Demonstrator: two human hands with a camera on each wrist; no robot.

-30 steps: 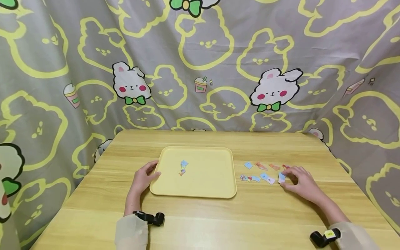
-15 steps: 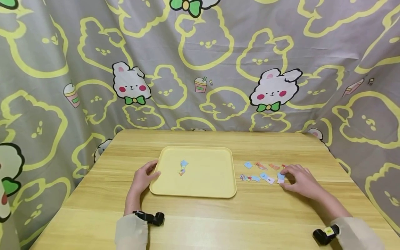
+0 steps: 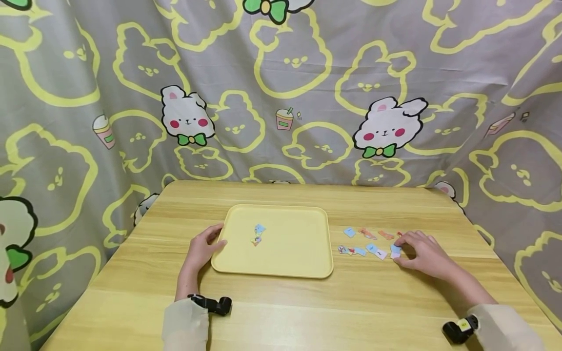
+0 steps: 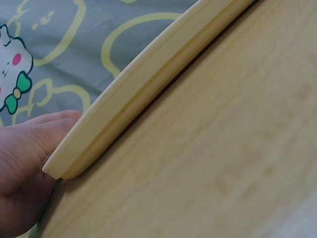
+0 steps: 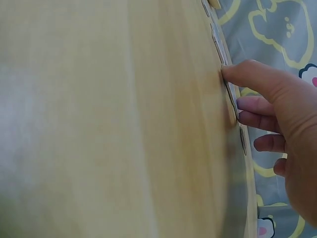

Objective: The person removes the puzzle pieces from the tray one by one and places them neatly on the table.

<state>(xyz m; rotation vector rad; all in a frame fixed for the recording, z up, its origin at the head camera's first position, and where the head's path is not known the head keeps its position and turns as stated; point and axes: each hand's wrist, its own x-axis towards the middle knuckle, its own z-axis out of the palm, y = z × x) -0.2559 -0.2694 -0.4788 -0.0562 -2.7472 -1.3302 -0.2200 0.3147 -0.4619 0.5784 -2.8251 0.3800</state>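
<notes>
My left hand (image 3: 203,251) holds the left rim of a shallow yellow tray (image 3: 290,265), its thumb over the edge. In the left wrist view the fingers lie behind the tray's wall (image 4: 124,94). Two joined puzzle pieces (image 3: 258,234) lie toward the tray's left side. On the right, my right hand (image 3: 423,253) pinches a blue and pale pink puzzle piece (image 3: 395,251) between thumb and fingertips, low at the tabletop. In the right wrist view the thumb (image 5: 252,74) is at one end of this thin piece and the fingers are at the other.
Loose puzzle pieces lie in two rows right of the tray, among them a blue one (image 3: 349,232), an orange one (image 3: 386,235) and a blue and white one (image 3: 376,251). A red piece is partly behind my right fingers. A patterned curtain (image 3: 281,97) borders the wooden table (image 3: 307,312).
The blue and pale pink piece under my right hand has turned slightly, and the right wrist has shifted a little to the right. My left hand stays on the tray.
</notes>
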